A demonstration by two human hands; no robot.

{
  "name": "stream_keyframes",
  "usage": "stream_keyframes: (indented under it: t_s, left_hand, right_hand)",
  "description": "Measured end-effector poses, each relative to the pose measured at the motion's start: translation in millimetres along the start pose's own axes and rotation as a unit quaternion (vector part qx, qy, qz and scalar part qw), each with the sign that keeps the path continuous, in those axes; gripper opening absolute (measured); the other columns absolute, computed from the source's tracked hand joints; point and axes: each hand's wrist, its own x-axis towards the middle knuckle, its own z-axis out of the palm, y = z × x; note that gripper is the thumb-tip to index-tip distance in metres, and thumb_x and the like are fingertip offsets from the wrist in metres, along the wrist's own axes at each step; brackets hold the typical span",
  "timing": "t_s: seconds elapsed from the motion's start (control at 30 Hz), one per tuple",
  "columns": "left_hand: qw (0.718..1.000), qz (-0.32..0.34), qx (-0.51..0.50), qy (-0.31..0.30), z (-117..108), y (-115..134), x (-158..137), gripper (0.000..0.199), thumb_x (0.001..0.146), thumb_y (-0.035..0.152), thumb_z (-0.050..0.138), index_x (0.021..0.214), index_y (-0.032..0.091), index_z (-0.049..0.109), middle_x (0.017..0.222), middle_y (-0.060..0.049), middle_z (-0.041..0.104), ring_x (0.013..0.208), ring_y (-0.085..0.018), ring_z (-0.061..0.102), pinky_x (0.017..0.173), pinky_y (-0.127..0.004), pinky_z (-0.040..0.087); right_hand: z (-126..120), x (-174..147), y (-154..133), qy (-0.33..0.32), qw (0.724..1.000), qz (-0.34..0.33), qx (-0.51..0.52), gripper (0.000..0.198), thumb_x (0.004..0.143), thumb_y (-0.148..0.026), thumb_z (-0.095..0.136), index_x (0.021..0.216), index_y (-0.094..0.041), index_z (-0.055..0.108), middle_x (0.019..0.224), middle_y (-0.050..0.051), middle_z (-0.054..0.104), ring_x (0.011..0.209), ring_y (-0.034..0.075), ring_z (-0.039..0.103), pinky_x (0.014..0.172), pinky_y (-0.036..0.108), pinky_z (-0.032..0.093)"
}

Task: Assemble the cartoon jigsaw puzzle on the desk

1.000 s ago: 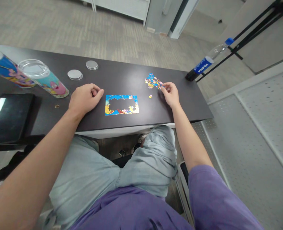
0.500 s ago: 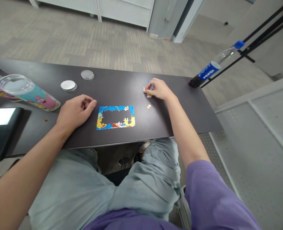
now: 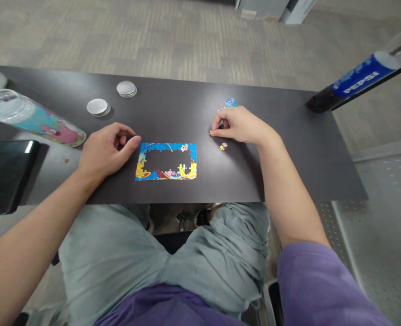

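Observation:
My right hand [image 3: 241, 124] pinches a small yellowish jigsaw piece [image 3: 210, 132] between thumb and fingertips, just above the table. Partly hidden behind that hand lies a pile of loose jigsaw pieces [image 3: 230, 103], blue ones showing at its far side. A pink and yellow piece [image 3: 223, 146] lies alone nearer me. The jigsaw puzzle [image 3: 166, 175] is a joined rectangular border around a bare middle, with some pieces filled in at lower right. My left hand [image 3: 108, 147] rests at its upper left, fingers loosely curled and apart from the thumb, no object visible in it.
Two small stacks of white discs [image 3: 97, 107] sit toward the back left. A clear-topped printed tube [image 3: 50, 122] and a black glossy device [image 3: 8, 174] are on the left. A Pepsi bottle [image 3: 356, 83] stands at the table's [image 3: 305, 149] far right corner.
My right hand has come away from the pile toward me with a piece in its fingertips. The camera view has tilted down and closer. My left hand stays by the puzzle.

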Motion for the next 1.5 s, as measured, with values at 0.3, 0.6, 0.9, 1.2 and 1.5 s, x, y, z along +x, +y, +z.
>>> stream_keyframes:
  t_s: [0.3,0.6,0.9,1.2,1.5]
  left_hand:
    - [1.000,0.017,0.006,0.020,4.0,-7.2,1.2,0.046,0.108,0.063,0.062,0.120,0.023,0.081,0.099,-0.005,0.076,0.093,-0.026,0.070,0.090,-0.040,0.051]
    - [0.999,0.030,-0.006,0.029,6.7,-8.6,2.7,0.044,0.114,0.060,0.063,0.122,0.021,0.082,0.099,-0.006,0.076,0.090,-0.024,0.066,0.091,-0.039,0.049]
    - [0.996,0.067,-0.003,0.056,14.1,-22.0,5.5,0.052,0.122,0.060,0.064,0.130,0.015,0.089,0.100,-0.005,0.075,0.088,-0.020,0.061,0.089,-0.035,0.045]
    - [0.992,0.103,-0.015,0.071,22.4,-43.9,12.4,0.047,0.128,0.060,0.073,0.132,0.016,0.089,0.100,-0.003,0.077,0.088,-0.018,0.065,0.091,-0.035,0.048]
    - [0.995,0.087,0.003,0.055,17.2,-37.4,9.5,0.051,0.132,0.060,0.068,0.138,0.014,0.089,0.106,-0.004,0.081,0.097,-0.019,0.076,0.097,-0.035,0.052]
  right_hand:
    - [9.6,-5.1,-23.9,-0.081,0.994,-0.009,0.072,0.025,0.099,-0.039,0.113,0.094,-0.026,0.092,0.075,-0.002,0.074,0.071,0.017,0.065,0.070,0.037,0.048]
    - [32.9,-8.0,-74.9,-0.135,0.965,-0.015,0.222,0.033,0.097,-0.046,0.115,0.109,-0.025,0.093,0.094,0.002,0.085,0.092,0.022,0.076,0.084,0.038,0.063]
    - [45.7,-11.8,-89.1,-0.177,0.969,-0.033,0.167,0.018,0.102,-0.037,0.107,0.100,-0.024,0.096,0.086,-0.003,0.082,0.082,0.017,0.077,0.086,0.036,0.061]
    - [39.7,-12.3,-90.2,-0.183,0.976,-0.056,0.101,0.019,0.102,-0.042,0.100,0.107,-0.024,0.096,0.087,0.000,0.087,0.080,0.018,0.073,0.079,0.034,0.053]
    - [41.9,-12.0,-88.2,-0.179,0.979,-0.062,0.079,0.017,0.104,-0.041,0.100,0.106,-0.025,0.095,0.088,-0.001,0.083,0.080,0.018,0.068,0.078,0.035,0.050]
